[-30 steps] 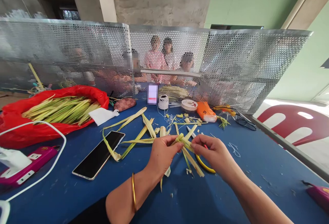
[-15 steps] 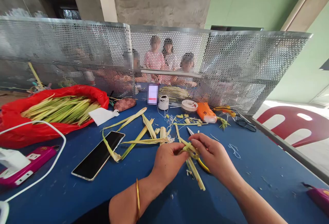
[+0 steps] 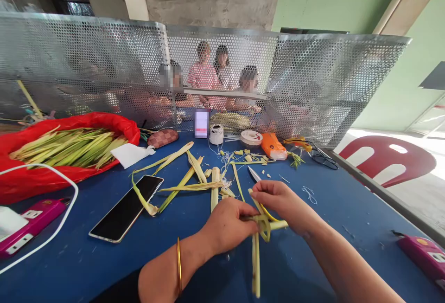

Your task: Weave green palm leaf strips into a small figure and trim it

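Observation:
My left hand (image 3: pixel 229 225), with a gold bangle on its wrist, pinches a small looped knot of pale green leaf strips (image 3: pixel 264 228) between thumb and fingers. One long strip hangs down from the knot and another sticks out to the right. My right hand (image 3: pixel 283 201) is closed in a pinch on the upper end of a strip that rises from the knot. Scissors (image 3: pixel 255 174) lie under my right hand, blades pointing away, their yellow handle partly covered. Dry leaf pieces (image 3: pixel 215 187) lie just beyond my left hand.
A red bag (image 3: pixel 69 171) of leaves stands at the left, near a black phone (image 3: pixel 127 210) and a purple power strip (image 3: pixel 33 226). White string (image 3: pixel 216 134), a tape roll (image 3: pixel 251 138) and an orange packet (image 3: pixel 273 146) line the perforated screen (image 3: pixel 222 71). People sit and stand behind it.
The knot has turned and sits slightly lower, with a strip now pointing right. My right hand has shifted to a strip's upper end. The whole view has moved slightly.

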Demonstrator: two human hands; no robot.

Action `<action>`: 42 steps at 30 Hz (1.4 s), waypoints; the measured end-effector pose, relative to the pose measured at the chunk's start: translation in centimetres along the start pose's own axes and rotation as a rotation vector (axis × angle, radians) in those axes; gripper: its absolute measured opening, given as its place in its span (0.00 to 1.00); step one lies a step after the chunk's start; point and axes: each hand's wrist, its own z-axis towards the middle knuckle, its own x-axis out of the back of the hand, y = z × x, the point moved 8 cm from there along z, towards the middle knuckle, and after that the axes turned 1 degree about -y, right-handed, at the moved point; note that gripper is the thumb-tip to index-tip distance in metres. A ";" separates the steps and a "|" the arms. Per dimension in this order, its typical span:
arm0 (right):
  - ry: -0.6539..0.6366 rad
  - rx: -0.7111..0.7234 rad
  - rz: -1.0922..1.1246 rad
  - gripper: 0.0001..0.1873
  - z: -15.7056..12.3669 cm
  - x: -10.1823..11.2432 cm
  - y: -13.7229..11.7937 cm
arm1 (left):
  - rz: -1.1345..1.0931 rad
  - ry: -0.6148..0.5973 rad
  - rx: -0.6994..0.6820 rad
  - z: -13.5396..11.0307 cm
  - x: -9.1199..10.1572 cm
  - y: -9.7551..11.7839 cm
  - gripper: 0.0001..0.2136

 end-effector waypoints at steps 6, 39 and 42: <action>0.277 0.080 0.295 0.18 0.4 1.8 0.1 | -0.258 -0.183 0.120 -0.1 -1.5 0.0 0.05; 0.553 0.182 -0.276 0.23 -0.9 4.5 -0.9 | -0.777 0.191 0.341 0.3 1.0 -2.4 0.06; 0.220 0.068 -0.012 0.25 0.5 2.2 0.4 | -0.780 0.184 0.325 0.4 0.9 -2.3 0.07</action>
